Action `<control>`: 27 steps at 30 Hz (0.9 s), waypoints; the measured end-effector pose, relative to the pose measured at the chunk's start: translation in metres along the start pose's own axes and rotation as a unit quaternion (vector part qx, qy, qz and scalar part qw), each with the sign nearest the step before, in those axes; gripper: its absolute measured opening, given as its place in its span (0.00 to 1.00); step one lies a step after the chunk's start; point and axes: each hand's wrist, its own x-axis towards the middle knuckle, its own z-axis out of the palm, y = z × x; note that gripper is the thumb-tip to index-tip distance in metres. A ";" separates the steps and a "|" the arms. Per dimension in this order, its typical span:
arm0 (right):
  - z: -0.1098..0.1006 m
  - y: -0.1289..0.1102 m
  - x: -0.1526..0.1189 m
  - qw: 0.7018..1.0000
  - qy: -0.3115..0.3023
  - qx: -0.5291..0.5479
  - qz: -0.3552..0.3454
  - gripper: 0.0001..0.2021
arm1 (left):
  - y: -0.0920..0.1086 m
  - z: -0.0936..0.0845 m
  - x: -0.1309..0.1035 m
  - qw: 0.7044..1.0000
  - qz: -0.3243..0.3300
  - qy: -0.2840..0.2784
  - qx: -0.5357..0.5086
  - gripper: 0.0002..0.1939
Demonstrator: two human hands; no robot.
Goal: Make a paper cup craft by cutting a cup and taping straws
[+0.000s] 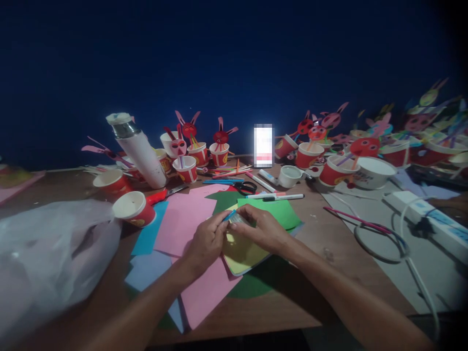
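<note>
Over the colored paper, my left hand (209, 240) and my right hand (262, 228) meet with fingers closed on a small clear piece with a blue edge (230, 216). Its kind cannot be made out, since the fingers cover part of it. Beneath them lies a yellow sheet (241, 256), with a bright green sheet (281, 213) just behind my right hand. Pink paper (183, 222) spreads to the left of my left hand, overlapping blue paper (144, 239). Dark green paper (256, 282) shows under the yellow sheet.
Red paper cups (185, 168), several holding rabbit-faced sticks, line the back. A white thermos (141, 151) stands at left behind a plastic bag (54, 263). Markers (283, 197), scissors (244, 187) and a utility knife (177, 190) lie midway. A power strip (431, 224) and cables occupy the right.
</note>
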 end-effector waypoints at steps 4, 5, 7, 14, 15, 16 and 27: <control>0.000 0.004 0.001 0.999 -0.012 0.035 0.014 0.17 | 0.003 0.002 -0.001 1.000 -0.009 0.013 -0.010 0.18; 0.001 0.005 0.001 0.999 -0.015 0.046 0.016 0.17 | 0.004 0.002 -0.001 1.000 -0.012 0.016 -0.014 0.18; 0.001 0.006 0.002 0.998 -0.015 0.063 0.017 0.17 | 0.005 0.003 -0.001 0.999 -0.019 0.021 -0.022 0.18; -0.002 -0.001 0.001 1.000 0.014 -0.005 0.005 0.18 | 0.011 0.000 0.000 0.999 -0.037 0.024 -0.026 0.17; -0.003 -0.001 0.001 1.000 0.019 -0.015 0.007 0.18 | 0.011 0.000 -0.001 0.998 -0.043 0.023 -0.032 0.18; -0.003 0.000 0.001 0.999 0.021 -0.024 0.011 0.19 | 0.011 0.000 -0.001 0.998 -0.049 0.021 -0.042 0.18; 0.000 0.010 0.005 1.000 0.002 0.002 0.020 0.19 | 0.011 -0.004 -0.001 0.962 -0.129 -0.056 -0.233 0.21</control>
